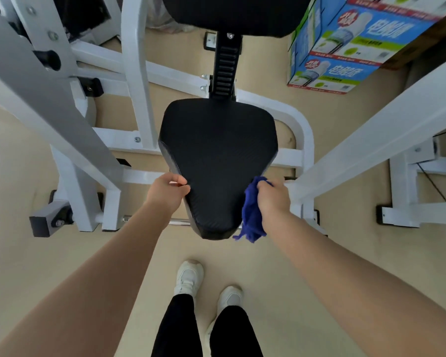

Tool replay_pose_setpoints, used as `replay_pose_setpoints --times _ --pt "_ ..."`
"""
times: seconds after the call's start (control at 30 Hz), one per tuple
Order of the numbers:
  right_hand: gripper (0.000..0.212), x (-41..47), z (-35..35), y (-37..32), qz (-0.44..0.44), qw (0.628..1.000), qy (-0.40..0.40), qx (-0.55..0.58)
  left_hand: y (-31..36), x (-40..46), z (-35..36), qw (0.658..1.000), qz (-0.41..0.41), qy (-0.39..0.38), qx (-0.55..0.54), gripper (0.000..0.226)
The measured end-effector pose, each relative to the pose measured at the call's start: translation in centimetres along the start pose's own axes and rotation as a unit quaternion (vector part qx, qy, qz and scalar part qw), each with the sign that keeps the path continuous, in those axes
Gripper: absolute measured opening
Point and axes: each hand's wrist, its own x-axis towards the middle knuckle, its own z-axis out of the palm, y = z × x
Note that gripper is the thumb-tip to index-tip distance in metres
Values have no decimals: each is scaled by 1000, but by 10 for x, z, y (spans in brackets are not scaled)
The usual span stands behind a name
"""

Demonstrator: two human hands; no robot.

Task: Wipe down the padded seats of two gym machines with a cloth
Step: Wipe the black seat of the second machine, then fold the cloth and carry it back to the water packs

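Observation:
A black padded seat (pixel 218 155) of a white-framed gym machine lies straight below me, narrowing toward my feet. My left hand (pixel 166 193) grips the seat's left edge, thumb on top and fingers curled under the rim. My right hand (pixel 273 199) holds a bunched blue cloth (pixel 251 217) against the seat's right side edge; part of the cloth hangs down below the hand. A black padded backrest (pixel 232 14) stands above the seat at the top of the view.
White steel frame beams (pixel 137 68) run on both sides of the seat, a grey arm (pixel 36 81) at the left. Blue printed cartons (pixel 345 47) are stacked at the upper right. My white shoes (pixel 188 279) stand on the beige floor just before the seat.

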Motion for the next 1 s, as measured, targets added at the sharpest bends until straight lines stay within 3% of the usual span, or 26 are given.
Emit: replay_pose_setpoints --times 0.1,0.2,0.3,0.5,0.57,0.7,0.8,0.93,1.0 --pt "19 -44 -22 -9 -80 987 -119 74 32 -26 13 993 29 -57 97 28" --pt "24 -87 -45 -45 -156 954 -190 172 88 -66 13 974 97 -203 37 34" --pt "26 -115 -71 -83 -200 945 -178 189 143 -103 -1 948 140 -283 -31 34" --pt "27 -169 -130 -133 -326 934 -96 109 207 -162 -24 900 278 -324 88 23" --pt "29 -186 -151 -143 -354 930 -44 85 220 -182 -22 869 338 -321 165 15" --pt "24 -213 -194 -152 -385 919 64 -49 242 -220 -2 836 437 -209 257 27" --pt "25 -229 -231 -145 -392 904 112 -130 249 -246 19 777 515 -173 317 33" --pt "25 -242 -289 -108 -353 919 159 -80 244 -283 65 745 541 -180 347 22" --pt "26 -246 -319 -84 -310 935 170 -16 241 -306 94 711 575 -179 362 12"
